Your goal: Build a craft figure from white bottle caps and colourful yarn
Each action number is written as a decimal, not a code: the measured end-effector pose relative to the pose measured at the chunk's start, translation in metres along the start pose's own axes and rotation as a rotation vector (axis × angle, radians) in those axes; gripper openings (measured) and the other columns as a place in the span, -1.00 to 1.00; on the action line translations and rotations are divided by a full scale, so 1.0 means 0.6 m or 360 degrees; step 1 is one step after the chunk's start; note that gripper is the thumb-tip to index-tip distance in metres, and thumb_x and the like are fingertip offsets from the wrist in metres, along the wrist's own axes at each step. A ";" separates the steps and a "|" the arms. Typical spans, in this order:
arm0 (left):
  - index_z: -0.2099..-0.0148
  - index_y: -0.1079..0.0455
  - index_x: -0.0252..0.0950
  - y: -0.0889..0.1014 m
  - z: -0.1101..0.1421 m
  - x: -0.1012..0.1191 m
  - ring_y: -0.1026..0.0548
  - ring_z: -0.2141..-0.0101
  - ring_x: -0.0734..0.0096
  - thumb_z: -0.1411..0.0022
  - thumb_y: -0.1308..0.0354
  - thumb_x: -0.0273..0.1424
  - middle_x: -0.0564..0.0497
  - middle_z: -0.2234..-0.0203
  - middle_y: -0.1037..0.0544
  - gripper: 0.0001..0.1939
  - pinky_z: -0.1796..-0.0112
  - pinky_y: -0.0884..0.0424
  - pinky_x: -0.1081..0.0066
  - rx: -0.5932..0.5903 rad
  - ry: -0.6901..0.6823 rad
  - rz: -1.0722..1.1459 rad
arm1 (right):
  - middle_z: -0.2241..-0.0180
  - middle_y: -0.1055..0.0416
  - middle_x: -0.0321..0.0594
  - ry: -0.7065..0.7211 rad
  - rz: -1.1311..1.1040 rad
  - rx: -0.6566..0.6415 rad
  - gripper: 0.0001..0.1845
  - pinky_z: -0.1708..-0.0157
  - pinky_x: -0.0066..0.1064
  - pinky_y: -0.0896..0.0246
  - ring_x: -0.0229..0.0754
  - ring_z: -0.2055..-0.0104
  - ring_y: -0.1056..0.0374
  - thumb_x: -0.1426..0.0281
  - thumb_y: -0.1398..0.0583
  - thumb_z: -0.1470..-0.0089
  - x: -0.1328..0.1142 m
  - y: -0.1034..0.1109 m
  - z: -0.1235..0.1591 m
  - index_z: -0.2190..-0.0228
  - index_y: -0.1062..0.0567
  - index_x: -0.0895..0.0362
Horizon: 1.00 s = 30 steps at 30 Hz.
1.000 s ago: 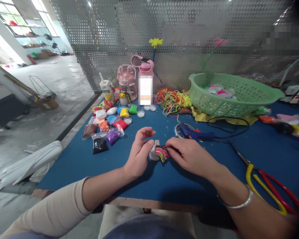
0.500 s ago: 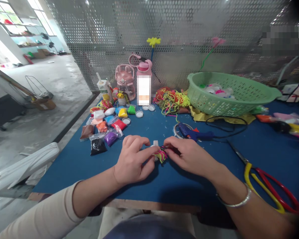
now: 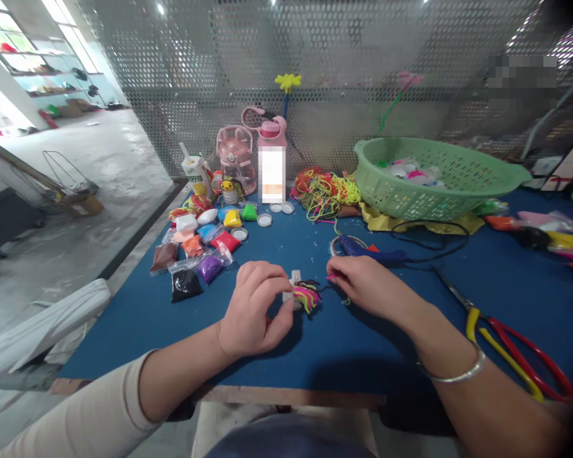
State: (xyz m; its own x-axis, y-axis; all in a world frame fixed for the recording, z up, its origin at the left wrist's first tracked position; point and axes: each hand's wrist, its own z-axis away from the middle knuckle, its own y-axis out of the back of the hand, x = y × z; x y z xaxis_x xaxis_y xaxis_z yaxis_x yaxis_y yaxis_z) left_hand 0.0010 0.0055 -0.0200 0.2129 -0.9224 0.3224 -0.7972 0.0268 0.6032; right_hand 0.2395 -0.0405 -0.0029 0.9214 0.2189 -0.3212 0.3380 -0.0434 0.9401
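Observation:
My left hand [image 3: 254, 312] curls around a small white cap-like piece [image 3: 292, 291] wrapped in pink and yellow cords [image 3: 307, 296], holding it down on the blue table [image 3: 315, 343]. My right hand [image 3: 368, 286] sits just to the right of it, fingers pinched on the end of a thin pink cord that runs back to the bundle. A silver bangle [image 3: 453, 375] circles my right wrist. Both forearms rest over the table's near edge.
Small bags of coloured clay [image 3: 200, 245] lie at the left. Behind stand pink bottles [image 3: 272, 152], a drink carton [image 3: 193, 172], a pile of neon cords [image 3: 327, 187] and a green basket [image 3: 434, 175]. A blue glue gun [image 3: 370, 251] and red-and-yellow scissors [image 3: 506, 337] lie to the right.
My left hand closed down onto the white piece. My right hand let go of the bundle and drew a little to the right, pulling a cord end away from it.

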 end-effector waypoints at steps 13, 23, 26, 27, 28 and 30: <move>0.11 -0.31 -0.21 -0.002 0.014 -0.006 -0.44 0.39 0.52 -0.30 0.03 -0.57 0.06 0.41 -0.46 -0.80 0.34 -0.37 0.50 0.0133 0.0527 0.0452 | 0.21 -0.44 -0.15 -0.0039 0.0144 0.0063 -0.78 0.20 -0.34 -0.24 -0.11 0.17 -0.40 0.48 -0.10 -0.14 -0.003 -0.005 0.002 0.20 -0.50 0.10; 0.10 -0.45 -0.25 0.005 0.002 -0.016 -0.56 0.34 0.45 -0.27 -0.10 -0.42 0.01 0.37 -0.60 -0.83 0.27 -0.49 0.46 0.0326 0.0783 0.0514 | 0.14 -0.53 -0.15 -0.0025 0.0058 -0.0064 -0.76 0.18 -0.33 -0.26 -0.11 0.15 -0.44 0.45 -0.13 -0.15 -0.008 -0.020 -0.006 0.18 -0.54 0.07; 0.07 -0.45 -0.23 0.007 0.001 -0.016 -0.58 0.27 0.39 -0.22 -0.18 -0.42 -0.02 0.30 -0.62 -0.78 0.19 -0.52 0.38 0.0375 0.0812 0.0584 | 0.17 -0.54 -0.14 -0.0051 0.0064 -0.0016 -0.77 0.19 -0.32 -0.26 -0.10 0.17 -0.45 0.45 -0.14 -0.14 -0.006 -0.018 -0.004 0.19 -0.55 0.08; 0.07 -0.45 -0.23 0.008 0.000 -0.016 -0.58 0.28 0.39 -0.19 -0.21 -0.42 -0.01 0.31 -0.62 -0.77 0.20 -0.52 0.38 0.0387 0.0819 0.0605 | 0.19 -0.54 -0.14 -0.0047 0.0061 -0.0012 -0.78 0.20 -0.32 -0.26 -0.10 0.18 -0.45 0.45 -0.15 -0.13 -0.006 -0.018 -0.004 0.20 -0.55 0.09; 0.08 -0.45 -0.23 0.009 -0.001 -0.016 -0.58 0.30 0.40 -0.16 -0.24 -0.41 0.00 0.34 -0.61 -0.75 0.21 -0.53 0.38 0.0390 0.0828 0.0620 | 0.20 -0.55 -0.14 -0.0041 0.0059 -0.0010 -0.79 0.21 -0.33 -0.26 -0.10 0.19 -0.45 0.46 -0.15 -0.13 -0.007 -0.019 -0.004 0.21 -0.56 0.09; 0.09 -0.45 -0.25 0.013 -0.004 -0.018 -0.56 0.36 0.43 -0.13 -0.27 -0.40 0.02 0.38 -0.60 -0.74 0.26 -0.53 0.42 0.0354 0.0857 0.0628 | 0.23 -0.55 -0.14 -0.0022 0.0055 -0.0001 -0.80 0.23 -0.34 -0.26 -0.11 0.21 -0.46 0.46 -0.16 -0.12 -0.008 -0.021 -0.005 0.23 -0.56 0.09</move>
State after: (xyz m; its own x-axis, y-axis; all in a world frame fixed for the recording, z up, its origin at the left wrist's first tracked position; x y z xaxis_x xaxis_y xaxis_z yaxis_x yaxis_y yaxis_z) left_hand -0.0061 0.0164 -0.0171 0.0885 -0.5394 0.8374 -0.9568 0.1876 0.2220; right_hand 0.2303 -0.0382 -0.0130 0.9350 0.2038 -0.2903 0.3061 -0.0500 0.9507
